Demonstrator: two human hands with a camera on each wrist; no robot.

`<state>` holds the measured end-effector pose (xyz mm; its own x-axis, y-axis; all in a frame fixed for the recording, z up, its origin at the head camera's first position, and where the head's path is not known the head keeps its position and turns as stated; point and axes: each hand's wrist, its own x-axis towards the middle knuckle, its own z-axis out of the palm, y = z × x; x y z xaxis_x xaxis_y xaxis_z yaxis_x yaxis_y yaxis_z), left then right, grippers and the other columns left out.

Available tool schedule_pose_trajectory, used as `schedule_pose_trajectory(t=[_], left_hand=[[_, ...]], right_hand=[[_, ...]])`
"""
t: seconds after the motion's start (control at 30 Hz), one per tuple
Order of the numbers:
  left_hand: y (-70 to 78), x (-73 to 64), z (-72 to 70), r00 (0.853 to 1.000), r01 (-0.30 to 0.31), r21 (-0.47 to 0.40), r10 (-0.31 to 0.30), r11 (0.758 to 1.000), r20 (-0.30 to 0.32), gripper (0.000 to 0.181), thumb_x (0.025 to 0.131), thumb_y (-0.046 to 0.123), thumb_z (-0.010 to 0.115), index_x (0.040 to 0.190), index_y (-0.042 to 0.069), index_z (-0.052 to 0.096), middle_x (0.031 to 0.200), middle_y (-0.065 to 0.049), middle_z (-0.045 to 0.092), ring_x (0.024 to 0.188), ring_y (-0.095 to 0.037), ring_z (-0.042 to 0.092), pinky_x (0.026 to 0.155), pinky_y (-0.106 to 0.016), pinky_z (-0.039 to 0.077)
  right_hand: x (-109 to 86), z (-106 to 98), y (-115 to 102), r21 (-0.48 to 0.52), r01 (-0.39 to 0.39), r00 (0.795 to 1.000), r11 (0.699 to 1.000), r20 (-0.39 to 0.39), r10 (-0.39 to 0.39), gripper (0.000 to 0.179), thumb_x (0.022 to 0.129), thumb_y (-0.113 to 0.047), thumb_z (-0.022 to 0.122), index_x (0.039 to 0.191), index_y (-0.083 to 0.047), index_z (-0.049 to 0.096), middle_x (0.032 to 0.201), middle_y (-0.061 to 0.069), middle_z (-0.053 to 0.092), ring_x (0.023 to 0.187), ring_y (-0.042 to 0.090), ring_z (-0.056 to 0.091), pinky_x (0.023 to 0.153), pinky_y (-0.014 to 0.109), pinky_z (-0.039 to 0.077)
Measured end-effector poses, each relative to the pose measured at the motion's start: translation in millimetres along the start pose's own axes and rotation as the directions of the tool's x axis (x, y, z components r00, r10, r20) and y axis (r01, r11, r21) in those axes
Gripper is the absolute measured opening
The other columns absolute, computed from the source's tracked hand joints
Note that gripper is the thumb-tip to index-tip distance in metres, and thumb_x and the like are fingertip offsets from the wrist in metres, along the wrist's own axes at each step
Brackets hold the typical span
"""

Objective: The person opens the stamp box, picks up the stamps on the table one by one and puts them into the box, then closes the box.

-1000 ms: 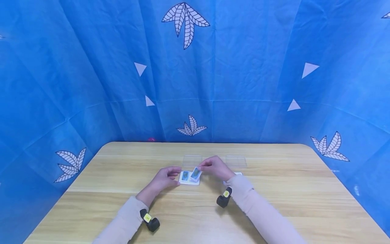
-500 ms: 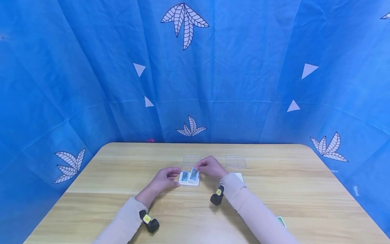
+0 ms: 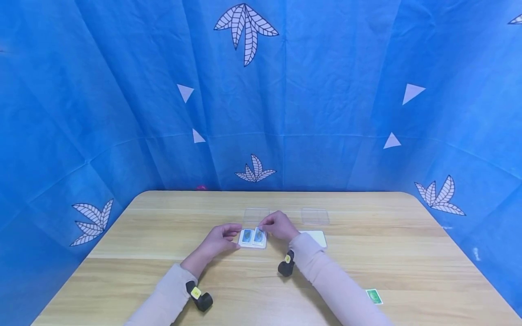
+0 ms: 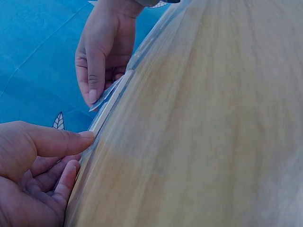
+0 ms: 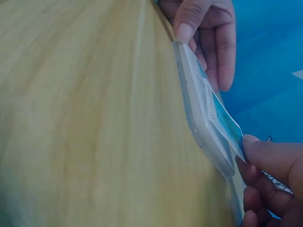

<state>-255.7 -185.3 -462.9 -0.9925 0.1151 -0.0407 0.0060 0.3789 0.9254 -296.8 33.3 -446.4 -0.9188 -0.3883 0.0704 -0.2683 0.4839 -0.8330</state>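
Observation:
A small white case [image 3: 253, 246] lies on the table in the head view. On its left half rests a blue stamp [image 3: 246, 236]. My left hand [image 3: 219, 238] holds the case by its left edge, thumb at the near corner and fingers towards the far one. From the right, my right hand [image 3: 279, 225] pinches the top corner of a second blue stamp [image 5: 228, 125] between thumb and forefinger. This stamp has a toothed edge and leans over the right half of the case, its lower edge low against it and the pinched corner raised.
Behind the case lies a clear plastic lid [image 3: 255, 214], with another clear lid [image 3: 315, 216] farther right. A second white case [image 3: 319, 237] sits partly behind my right wrist. One green stamp [image 3: 374, 296] lies at the near right of the wooden table [image 3: 416, 253].
My right hand has moved slightly left and down with its stamp, which now stands straighter over the case's right half. The green stamp has come out from behind the right sleeve.

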Motion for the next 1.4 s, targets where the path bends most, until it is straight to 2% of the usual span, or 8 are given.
schedule_pose_trajectory(t=[0.23,0.57,1.17,1.4], left_hand=[[-0.7,-0.8,-1.2,1.000,0.004,-0.002,-0.004,1.000,0.011,0.056,0.067,-0.010,0.074,0.120,0.003,0.061,0.118,-0.010,0.063,0.107,-0.025,0.057,0.095,-0.039,0.049],[-1.7,0.4,-1.1,1.000,0.006,-0.004,-0.006,1.000,0.007,0.056,0.068,-0.009,0.074,0.121,0.004,0.062,0.117,-0.008,0.063,0.107,-0.023,0.057,0.094,-0.039,0.049],[-2.4,2.3,-0.7,1.000,0.010,-0.009,-0.010,1.000,-0.006,0.056,0.066,-0.010,0.075,0.119,0.005,0.063,0.115,-0.006,0.064,0.105,-0.022,0.058,0.093,-0.037,0.050],[-4.6,3.0,-0.7,1.000,-0.002,-0.002,0.002,1.000,0.009,0.056,0.067,-0.008,0.075,0.120,0.003,0.062,0.117,-0.011,0.063,0.106,-0.025,0.057,0.093,-0.038,0.050]], right_hand=[[-0.5,3.4,0.8,-0.047,0.011,1.000,0.999,-0.010,-0.011,0.007,0.084,-0.008,0.067,0.086,-0.007,0.074,0.084,0.003,0.071,0.077,0.011,0.058,0.076,0.028,0.050],[-1.0,6.2,0.6,-0.064,0.023,1.000,0.998,-0.011,-0.024,0.006,0.083,-0.008,0.068,0.085,-0.008,0.074,0.085,0.001,0.071,0.081,0.012,0.060,0.084,0.034,0.050],[-2.3,6.6,0.5,-0.059,0.033,0.999,0.998,-0.017,-0.034,0.006,0.082,-0.006,0.069,0.085,-0.007,0.074,0.086,0.003,0.071,0.083,0.014,0.061,0.084,0.034,0.050],[-0.7,7.2,4.4,-0.053,0.026,0.999,0.998,-0.019,-0.027,0.006,0.083,-0.007,0.069,0.087,-0.007,0.073,0.086,0.002,0.071,0.082,0.013,0.060,0.084,0.034,0.050]])
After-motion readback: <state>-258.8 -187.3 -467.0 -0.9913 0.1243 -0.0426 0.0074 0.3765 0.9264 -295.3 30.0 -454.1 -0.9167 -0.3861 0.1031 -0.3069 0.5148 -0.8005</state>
